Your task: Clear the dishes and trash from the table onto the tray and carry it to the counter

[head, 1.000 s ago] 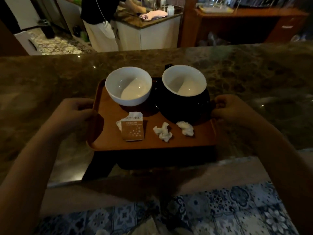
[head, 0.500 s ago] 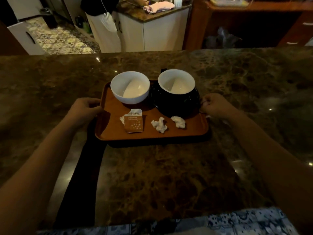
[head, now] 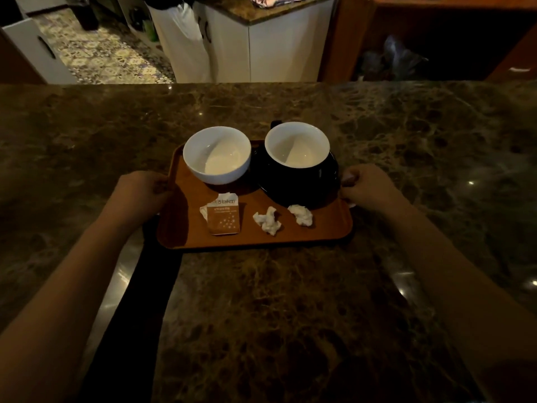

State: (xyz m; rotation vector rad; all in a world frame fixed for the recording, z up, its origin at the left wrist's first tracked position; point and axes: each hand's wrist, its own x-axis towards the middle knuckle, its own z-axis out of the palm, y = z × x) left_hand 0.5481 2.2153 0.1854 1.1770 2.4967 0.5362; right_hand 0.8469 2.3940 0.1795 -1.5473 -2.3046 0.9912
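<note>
An orange-brown tray (head: 325,231) rests on the dark marble counter (head: 290,301). On it stand a white bowl (head: 216,155) at the back left and a black cup with a white inside (head: 297,146) on a black saucer (head: 325,184) at the back right. In front lie a torn orange packet (head: 223,218) and two crumpled white tissues (head: 268,221) (head: 301,214). My left hand (head: 139,191) grips the tray's left edge. My right hand (head: 367,186) grips its right edge.
Beyond the counter's far edge a person in a white apron (head: 181,39) stands by a white cabinet (head: 276,45) with a stone top. A wooden shelf unit (head: 357,33) is at the back right. Patterned floor tiles (head: 96,53) lie at the back left.
The tray has moved forward from the counter's near edge to further in and now sits flat on the marble. Both hands have kept their grip on its edges.
</note>
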